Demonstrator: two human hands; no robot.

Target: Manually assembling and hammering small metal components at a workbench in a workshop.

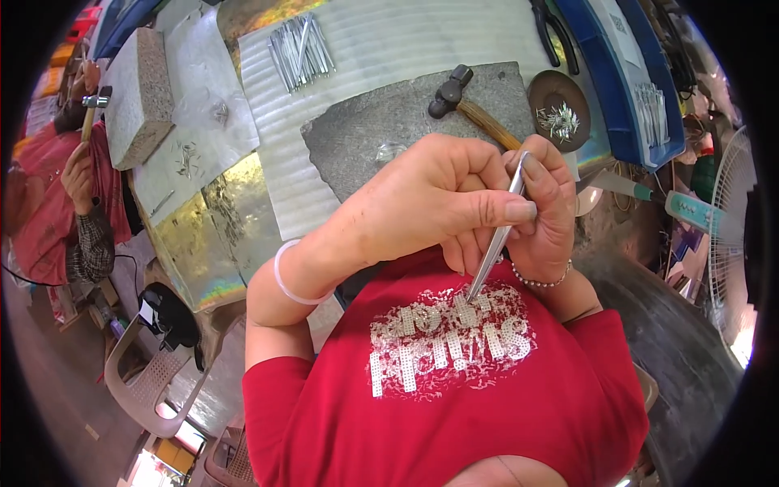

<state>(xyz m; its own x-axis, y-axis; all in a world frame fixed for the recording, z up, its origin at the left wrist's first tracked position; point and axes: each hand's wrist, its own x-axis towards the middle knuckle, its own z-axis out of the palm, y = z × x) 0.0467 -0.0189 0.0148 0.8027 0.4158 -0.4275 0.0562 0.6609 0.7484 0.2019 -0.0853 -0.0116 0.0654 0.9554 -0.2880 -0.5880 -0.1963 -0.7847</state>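
Note:
Held up in front of my chest is a pair of slim silver tweezers [497, 242], slanted, with one end up at my fingertips and the other down near my red shirt. My left hand [430, 195], below a pale bangle, is closed, its thumb and fingers pinching the tweezers along the side. My right hand [545, 203], with a beaded bracelet at the wrist, is closed around their upper part. Behind my hands, a hammer [451, 91] with a wooden handle lies on a grey stone slab [357, 122]; my right hand hides the handle's end.
A brown dish [542, 81] of small silver pins stands right of the slab. Silver tweezers [300, 53] lie piled on white foam. Black-handled pliers [553, 32] and a blue bin [596, 81] are at the far right. Leftward, another person's hand [79, 178] grips a hammer beside a stone block [142, 97].

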